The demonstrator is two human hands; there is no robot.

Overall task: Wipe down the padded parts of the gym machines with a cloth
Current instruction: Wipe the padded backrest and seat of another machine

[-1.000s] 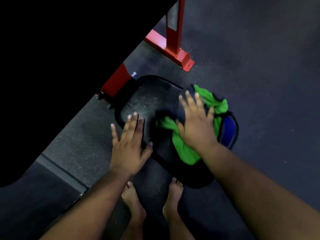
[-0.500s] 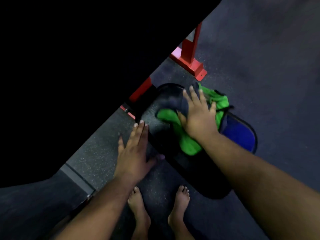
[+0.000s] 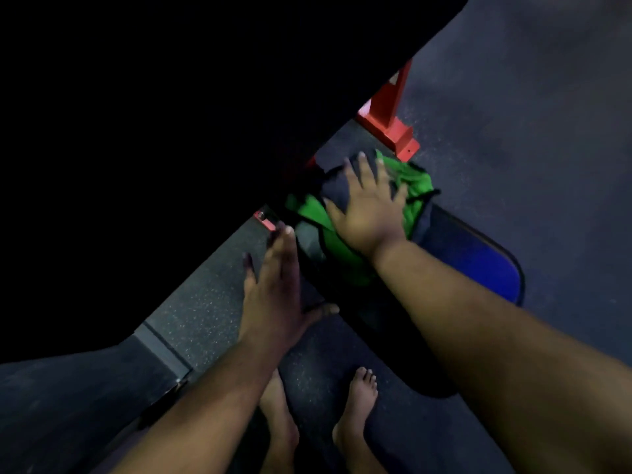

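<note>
A green and dark cloth (image 3: pixel 337 244) lies on the black padded seat (image 3: pixel 403 340) of a gym machine. My right hand (image 3: pixel 367 213) presses flat on the cloth with fingers spread, near the seat's far end. My left hand (image 3: pixel 277 289) rests flat against the seat's left edge, fingers straight, thumb on the pad, holding nothing. A blue patch (image 3: pixel 485 268) shows on the seat's right side. The seat's far end is hidden under a large dark shape.
A large black shape (image 3: pixel 171 131) fills the upper left of the view. Red machine frame (image 3: pixel 390 114) with a foot plate stands on the speckled rubber floor (image 3: pixel 205 302) just beyond the seat. My bare feet (image 3: pixel 355 412) stand below the seat.
My right hand has slid the cloth further along the seat, away from me. The left hand has moved from the pad's top toward its left edge. The view has shifted.
</note>
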